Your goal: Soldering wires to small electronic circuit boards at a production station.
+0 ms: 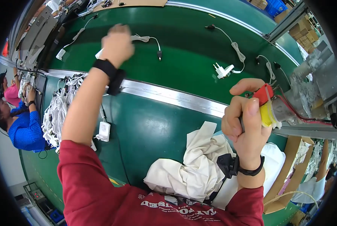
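Observation:
My left hand reaches over the green conveyor belt, its fingers smeared by motion. By it lie a white power adapter, mostly hidden by the hand, and a white cable with a black connector. My right hand is raised at the right with curled fingers. A sliver of something dark shows between thumb and fingers; what it is stays hidden. Close to that hand is a worn grey metal fixture with a red block, yellow tape and red wires.
More corded adapters lie on the belt, one with a two-pin plug. Bundled white cables and another adapter rest on the green worktable. Cream cloth is heaped near me. A cardboard box stands right; people work left.

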Available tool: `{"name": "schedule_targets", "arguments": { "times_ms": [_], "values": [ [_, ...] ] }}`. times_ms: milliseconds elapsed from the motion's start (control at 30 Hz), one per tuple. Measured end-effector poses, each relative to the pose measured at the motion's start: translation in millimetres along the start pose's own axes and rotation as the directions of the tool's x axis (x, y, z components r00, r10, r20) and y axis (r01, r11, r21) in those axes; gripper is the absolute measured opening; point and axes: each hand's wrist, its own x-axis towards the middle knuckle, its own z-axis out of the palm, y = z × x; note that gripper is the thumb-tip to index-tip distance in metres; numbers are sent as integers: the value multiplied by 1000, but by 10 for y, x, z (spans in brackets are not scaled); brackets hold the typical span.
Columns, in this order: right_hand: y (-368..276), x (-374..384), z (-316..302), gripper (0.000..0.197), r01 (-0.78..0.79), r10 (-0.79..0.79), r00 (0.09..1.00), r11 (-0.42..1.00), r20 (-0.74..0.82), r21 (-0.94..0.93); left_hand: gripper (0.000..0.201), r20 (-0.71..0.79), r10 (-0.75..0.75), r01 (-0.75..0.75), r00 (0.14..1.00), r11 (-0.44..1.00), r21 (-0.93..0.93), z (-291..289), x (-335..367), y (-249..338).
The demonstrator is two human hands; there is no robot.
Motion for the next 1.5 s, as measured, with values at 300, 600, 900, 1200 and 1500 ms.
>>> {"name": "schedule_targets", "arguments": {
  "times_ms": [300, 600, 900, 1200, 1500],
  "values": [
    [23, 2, 81, 38, 28, -28, 1000, 999, -8, 40, 28, 539, -311, 617, 783, 275, -737, -176, -185, -237],
    [-38, 93, -63, 38, 34, -32, 990, 999, -140, 11, 19, 750, 297, 719, 591, -615, -324, -903, -958, 1746],
    [93, 160, -68, 40, 46, -54, 988, 997, -147, -58, 35, 407, 635, 741, 657, -642, -196, -855, -1548, 2094],
    [221, 156, -33, 36, 63, -63, 997, 998, -54, 2, 40, 347, 639, 719, 686, -667, -195, -817, -1533, 2042],
    [232, 172, -79, 37, 53, -54, 998, 998, -25, -28, 41, 312, 652, 712, 691, -688, -138, -783, -1549, 2032]
  ]
}}
